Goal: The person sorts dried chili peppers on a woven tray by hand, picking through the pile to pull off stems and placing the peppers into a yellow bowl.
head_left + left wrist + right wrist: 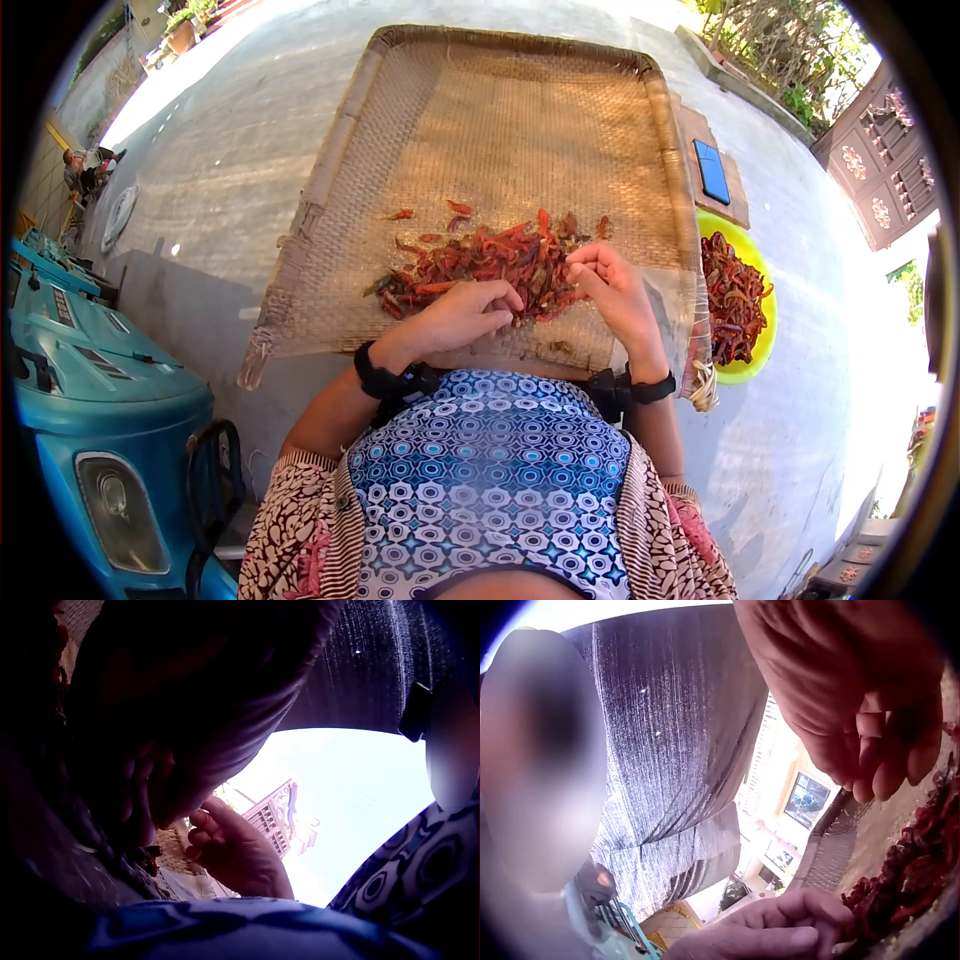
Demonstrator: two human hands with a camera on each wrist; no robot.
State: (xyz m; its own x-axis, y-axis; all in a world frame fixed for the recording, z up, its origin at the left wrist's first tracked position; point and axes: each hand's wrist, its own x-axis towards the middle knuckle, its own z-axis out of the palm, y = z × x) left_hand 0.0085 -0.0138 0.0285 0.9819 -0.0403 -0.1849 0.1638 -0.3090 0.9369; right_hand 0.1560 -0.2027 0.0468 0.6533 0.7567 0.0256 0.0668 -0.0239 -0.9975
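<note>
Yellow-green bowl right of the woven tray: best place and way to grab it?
I'd put the grip on the outer rim of the bowl, coming in from the person's right with the right hand. The rim stands exposed there, while the left side sits against or under the edge of the tray. Keep it level: the red peppers are heaped loose.

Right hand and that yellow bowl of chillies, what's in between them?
Between the right hand and the yellow bowl lie a bare strip of the woven tray and then its raised rim, in the head view.
</note>
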